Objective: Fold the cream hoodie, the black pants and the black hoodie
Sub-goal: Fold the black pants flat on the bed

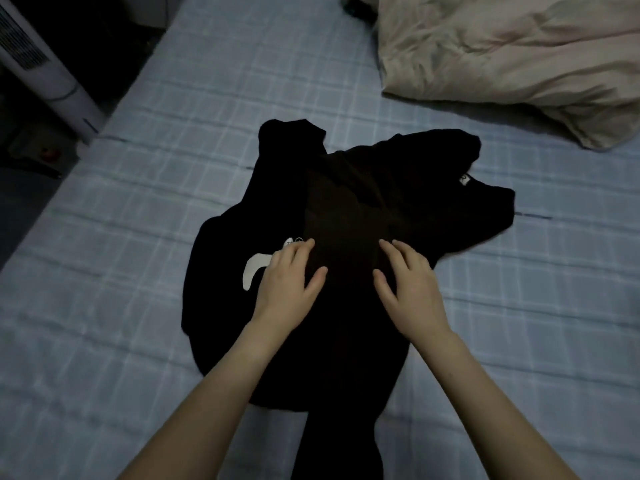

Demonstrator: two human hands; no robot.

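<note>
While your left hand (289, 275) and right hand (408, 284) press flat with fingers spread on the black hoodie (349, 202) at mid-bed (138, 202), you are likely smoothing it; next, fold a side inward.

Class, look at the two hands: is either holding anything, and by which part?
Nothing is held. The left hand and right hand rest flat, fingers straight, on the black hoodie's middle.

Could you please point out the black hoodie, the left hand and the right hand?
black hoodie (398, 174): head view, upper fabric.
left hand (287, 277): head view, back of hand.
right hand (408, 280): head view, back of hand.
</note>
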